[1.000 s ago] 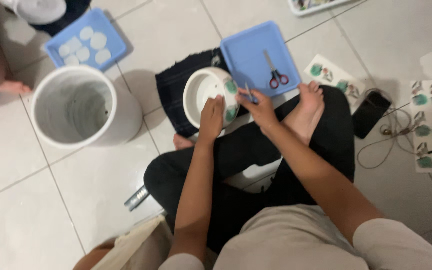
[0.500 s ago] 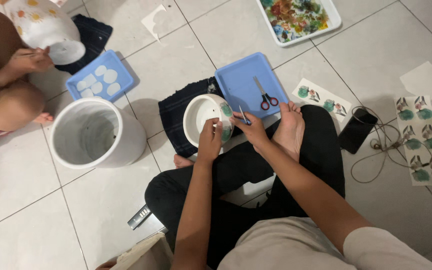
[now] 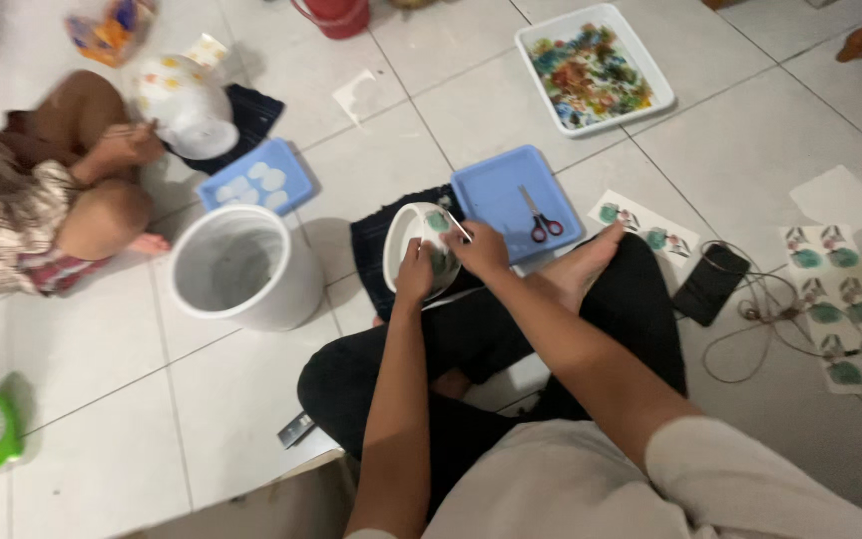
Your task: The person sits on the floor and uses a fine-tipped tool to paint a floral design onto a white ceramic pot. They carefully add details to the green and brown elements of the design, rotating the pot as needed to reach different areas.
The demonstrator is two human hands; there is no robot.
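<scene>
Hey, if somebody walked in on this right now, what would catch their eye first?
Probably the white bowl at the centre, tipped on its side over a dark cloth, with the left hand steadying it and the right hand working a thin tool at its rim. Next, the tray of colourful pieces at the top right, and the red-handled scissors lying on the blue tray just beyond the bowl.
</scene>
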